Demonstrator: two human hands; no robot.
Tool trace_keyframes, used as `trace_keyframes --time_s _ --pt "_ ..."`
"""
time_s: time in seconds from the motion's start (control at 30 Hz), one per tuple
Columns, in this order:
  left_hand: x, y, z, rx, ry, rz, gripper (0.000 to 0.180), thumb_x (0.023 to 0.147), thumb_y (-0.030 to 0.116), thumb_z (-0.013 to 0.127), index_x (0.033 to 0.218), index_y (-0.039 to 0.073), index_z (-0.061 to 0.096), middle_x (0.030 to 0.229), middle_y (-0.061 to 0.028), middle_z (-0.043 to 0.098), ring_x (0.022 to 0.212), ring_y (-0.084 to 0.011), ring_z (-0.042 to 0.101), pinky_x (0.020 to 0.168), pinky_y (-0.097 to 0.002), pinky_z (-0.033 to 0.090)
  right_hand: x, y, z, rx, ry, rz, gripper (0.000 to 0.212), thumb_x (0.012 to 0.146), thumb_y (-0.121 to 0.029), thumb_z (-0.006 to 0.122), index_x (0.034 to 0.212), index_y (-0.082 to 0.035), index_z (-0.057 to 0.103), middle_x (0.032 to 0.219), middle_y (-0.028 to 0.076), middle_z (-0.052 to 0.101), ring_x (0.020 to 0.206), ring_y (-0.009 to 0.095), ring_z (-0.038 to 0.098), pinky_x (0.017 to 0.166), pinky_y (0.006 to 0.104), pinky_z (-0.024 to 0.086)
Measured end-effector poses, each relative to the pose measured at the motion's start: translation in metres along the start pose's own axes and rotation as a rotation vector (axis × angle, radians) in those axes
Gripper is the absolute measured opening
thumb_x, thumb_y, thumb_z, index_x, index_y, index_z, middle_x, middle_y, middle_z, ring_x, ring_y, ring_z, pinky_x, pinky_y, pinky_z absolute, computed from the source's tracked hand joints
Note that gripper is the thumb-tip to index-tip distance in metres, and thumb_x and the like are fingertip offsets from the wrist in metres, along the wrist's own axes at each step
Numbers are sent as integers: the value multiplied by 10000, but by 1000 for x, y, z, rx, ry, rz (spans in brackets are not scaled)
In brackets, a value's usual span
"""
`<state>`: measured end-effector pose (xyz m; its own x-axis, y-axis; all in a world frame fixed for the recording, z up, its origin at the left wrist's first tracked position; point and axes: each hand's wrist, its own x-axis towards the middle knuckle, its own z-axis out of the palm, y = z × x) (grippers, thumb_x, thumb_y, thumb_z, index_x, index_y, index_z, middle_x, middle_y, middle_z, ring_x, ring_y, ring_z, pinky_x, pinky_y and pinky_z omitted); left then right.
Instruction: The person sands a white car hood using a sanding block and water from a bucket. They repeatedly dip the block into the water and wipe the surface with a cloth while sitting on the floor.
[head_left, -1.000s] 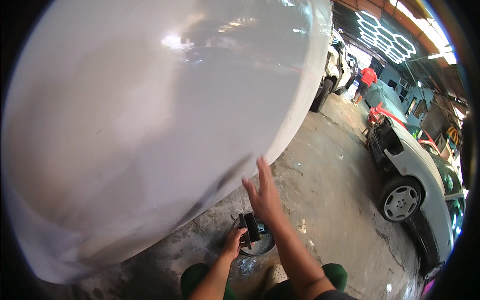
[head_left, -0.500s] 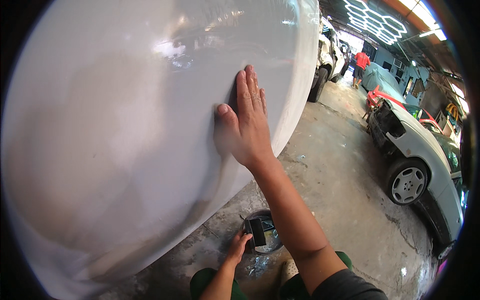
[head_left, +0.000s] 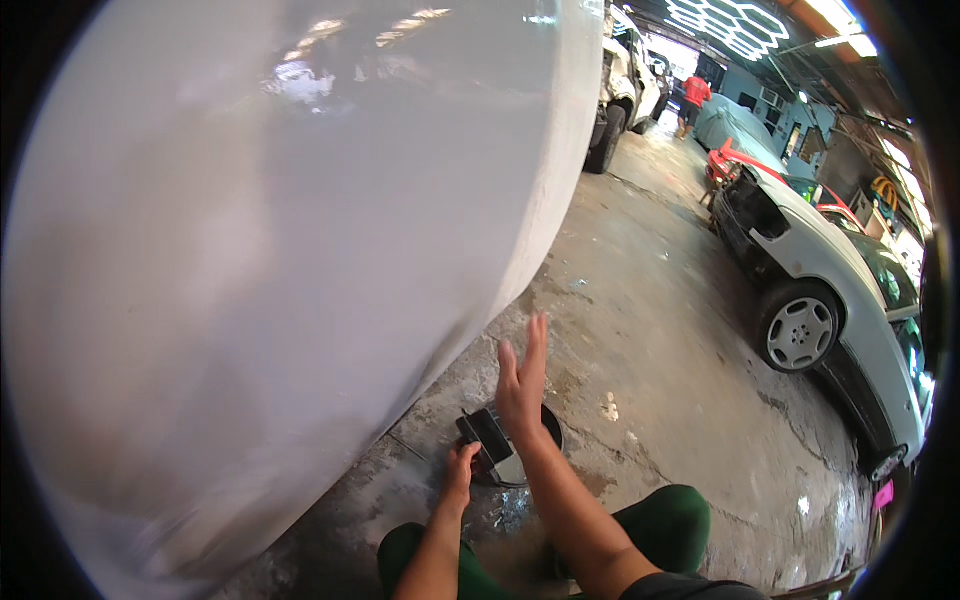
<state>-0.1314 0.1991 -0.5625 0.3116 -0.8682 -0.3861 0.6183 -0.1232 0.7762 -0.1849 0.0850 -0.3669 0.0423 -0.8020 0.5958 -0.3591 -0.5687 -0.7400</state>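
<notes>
A large, smooth pale-grey car body panel [head_left: 350, 220] fills the left side, wet and shiny near its top. My left hand [head_left: 459, 472] is closed on a black, flat rectangular sanding block [head_left: 485, 432], held low over the near side of a dark round bucket [head_left: 553, 432]. Apart from the panel, my right hand [head_left: 522, 392] hangs in the air above the bucket, its fingers stretched out and holding nothing. The right forearm and hand cover part of the bucket.
Stained, wet concrete floor [head_left: 650, 330] runs to the right. A partly stripped grey car [head_left: 835, 240] stands there, with a red car and a covered car [head_left: 740, 130] behind. Farther back are a white damaged vehicle [head_left: 625, 75] and a person in red [head_left: 694, 95].
My right hand has come off the panel and moved down toward the bucket. My left hand keeps the sanding block, shifted slightly left and up in view. The view has turned somewhat.
</notes>
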Motion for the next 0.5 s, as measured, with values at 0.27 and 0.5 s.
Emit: trace_keyframes --time_s 0.27,0.5 --pt "8 -2 2 -66 125 42 359 943 184 653 1269 45 598 1125 -57 656 986 -181 645 855 -343 513 -144 83 -40 -41 -597 139 461 875 -84 721 1314 10 620 1242 209 642 1168 361 637 1010 408 509" --pt "-6 -9 28 -50 36 67 378 978 185 669 1316 33 595 1183 -68 666 1052 -143 633 884 -308 495 -162 97 -49 -111 -570 169 419 888 -145 726 1261 16 624 1208 220 672 1118 420 651 963 432 530"
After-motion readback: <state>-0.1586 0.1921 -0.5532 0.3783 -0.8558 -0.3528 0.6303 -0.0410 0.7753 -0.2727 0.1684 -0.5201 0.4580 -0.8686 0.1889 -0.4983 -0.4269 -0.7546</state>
